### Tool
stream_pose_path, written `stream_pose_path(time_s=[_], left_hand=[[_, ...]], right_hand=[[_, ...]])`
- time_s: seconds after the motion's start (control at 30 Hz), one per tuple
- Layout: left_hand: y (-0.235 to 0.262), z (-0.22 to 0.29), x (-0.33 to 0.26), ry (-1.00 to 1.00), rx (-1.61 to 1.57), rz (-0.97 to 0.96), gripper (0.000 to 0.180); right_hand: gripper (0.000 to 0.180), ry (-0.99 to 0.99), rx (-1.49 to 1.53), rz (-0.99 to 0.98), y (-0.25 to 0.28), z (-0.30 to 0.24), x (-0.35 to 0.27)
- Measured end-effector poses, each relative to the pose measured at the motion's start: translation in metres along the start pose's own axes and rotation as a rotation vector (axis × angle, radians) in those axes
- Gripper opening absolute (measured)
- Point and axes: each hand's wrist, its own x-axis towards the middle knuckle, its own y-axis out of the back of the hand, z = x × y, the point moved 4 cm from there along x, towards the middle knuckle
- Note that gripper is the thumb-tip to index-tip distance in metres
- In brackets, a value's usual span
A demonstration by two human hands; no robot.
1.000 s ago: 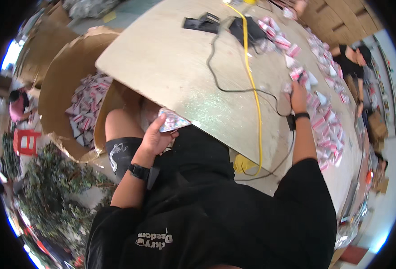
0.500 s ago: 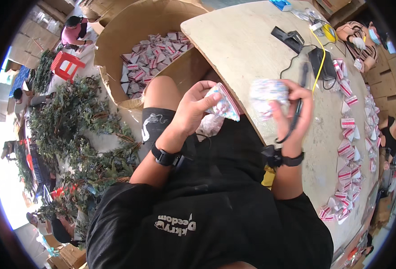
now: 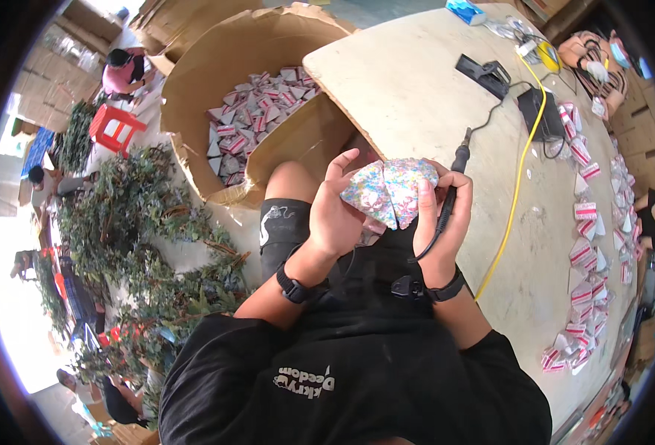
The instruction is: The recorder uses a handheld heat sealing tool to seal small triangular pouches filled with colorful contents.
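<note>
Both hands up over the lap, at the bench (image 3: 416, 96) edge. Left hand (image 3: 335, 215) has its grip closed on a patterned paper piece (image 3: 368, 194), thumb and fingers spread behind it. Right hand (image 3: 439, 222) pinches the matching piece (image 3: 409, 189) with its fingertips and at the same time clamps a black corded tool (image 3: 450, 193), likely a glue or heat pen; the tip is hard to read from this angle.

The two pieces are touching along one edge, forming a fan shape. The join looks aligned but not yet finished.

Done so far, judging by the scene: cardboard box (image 3: 194, 96) on the left is well filled with folded red-and-white pieces (image 3: 253, 111). Still to go: rows of red-and-white pieces (image 3: 583, 252) laid out along the right side of the bench.
</note>
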Motion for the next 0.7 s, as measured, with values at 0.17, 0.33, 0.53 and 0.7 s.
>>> stream_pose_path(time_s=[0.17, 0.33, 0.53, 0.7], left_hand=[[0.000, 0.003, 0.010, -0.026, 0.125, -0.240, 0.065], [-0.006, -0.007, 0.022, 0.007, 0.011, -0.247, 0.067], [-0.008, -0.023, 0.033, -0.203, 0.104, -0.276, 0.051], [-0.029, -0.007, 0.028, -0.141, 0.319, -0.300, 0.067]], right_hand=[[0.020, -0.069, -0.050, 0.057, 0.004, 0.008, 0.009], [0.017, -0.107, -0.002, -0.007, 0.002, -0.003, 0.012], [0.019, -0.137, -0.085, 0.085, 0.014, 0.004, 0.021], [0.019, -0.047, -0.134, 0.190, 0.025, 0.000, 0.022]])
